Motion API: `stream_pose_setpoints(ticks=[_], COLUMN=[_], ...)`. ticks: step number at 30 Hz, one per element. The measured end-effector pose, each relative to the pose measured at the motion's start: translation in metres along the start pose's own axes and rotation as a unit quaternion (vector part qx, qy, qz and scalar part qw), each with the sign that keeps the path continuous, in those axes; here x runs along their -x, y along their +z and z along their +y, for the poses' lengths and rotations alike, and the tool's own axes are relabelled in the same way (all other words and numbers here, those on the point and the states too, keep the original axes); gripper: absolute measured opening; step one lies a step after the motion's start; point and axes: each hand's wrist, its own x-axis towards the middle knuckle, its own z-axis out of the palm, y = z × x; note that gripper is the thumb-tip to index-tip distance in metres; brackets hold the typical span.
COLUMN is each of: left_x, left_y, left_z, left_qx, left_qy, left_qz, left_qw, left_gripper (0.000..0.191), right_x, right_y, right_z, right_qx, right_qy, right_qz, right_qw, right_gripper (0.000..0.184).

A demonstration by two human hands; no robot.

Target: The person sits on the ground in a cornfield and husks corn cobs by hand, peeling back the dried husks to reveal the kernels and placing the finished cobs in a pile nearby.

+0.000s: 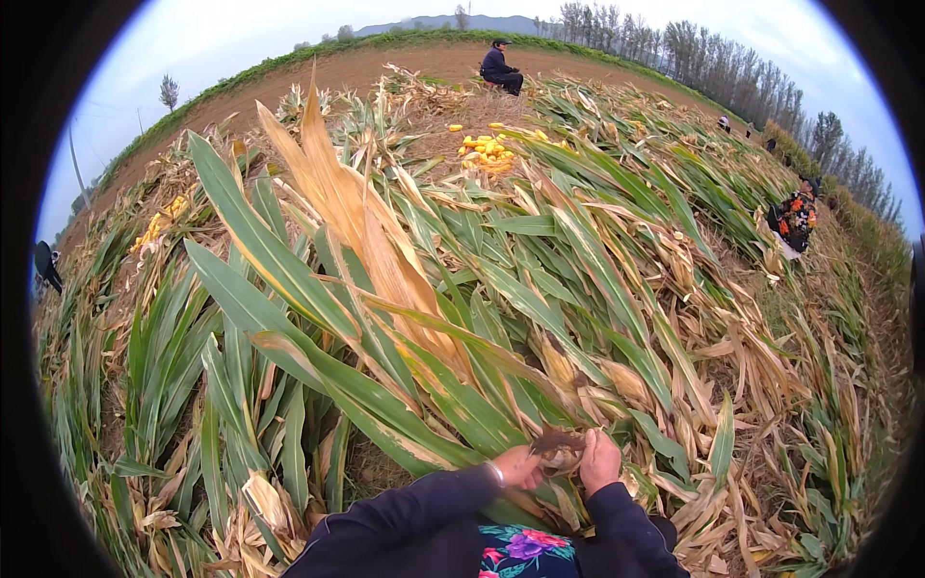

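An ear of corn in its husk (561, 456), with dark brown silk at its tip, lies between my two hands just in front of my body. From the left, my left hand (519, 467), with a bracelet at the wrist, grips the ear's tip. My right hand (600, 461) is closed on its other side, a dark sleeve behind it. Long green leaves (405, 419) of cut corn stalks spread from beneath my hands to the upper left. Upright among them stands a dry tan leaf (376, 253). More husked-over ears (560, 365) rest just beyond my hands.
A pile of bare yellow corn ears (488, 152) lies ahead, another (160, 224) at the left. A seated person (500, 68) is far ahead; a person in floral clothing (795, 217) is at the right. Another unhusked ear (266, 502) lies at lower left. Flattened stalks cover the ground.
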Motion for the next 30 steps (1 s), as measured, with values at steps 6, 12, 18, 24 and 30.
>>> stream_pose_setpoints(ticks=[6,12,18,24,30], left_x=[-0.01,-0.01,0.01,0.0,-0.006], left_y=[-0.001,-0.001,0.003,0.008,0.014], left_z=[-0.017,-0.012,0.004,-0.012,-0.022], left_qx=[-0.005,0.002,-0.151,-0.246,-0.253], left_qy=[0.008,-0.008,0.056,0.132,0.151], left_qz=[-0.008,-0.008,0.002,0.058,0.129], left_qw=[1.0,1.0,0.987,0.958,0.947], left_gripper=[0.05,0.048,0.04,0.027,0.03], right_x=[-0.015,-0.02,-0.023,-0.023,-0.02], right_y=[0.022,0.043,0.051,0.046,0.048], right_z=[0.001,0.007,0.02,0.028,0.034], right_qx=[0.02,0.025,0.063,0.094,0.076], right_qy=[0.078,0.107,0.149,0.146,0.125], right_qz=[-0.02,0.01,-0.037,-0.04,-0.011], right_qw=[0.997,0.994,0.986,0.984,0.989], right_gripper=[0.036,0.039,0.044,0.045,0.043])
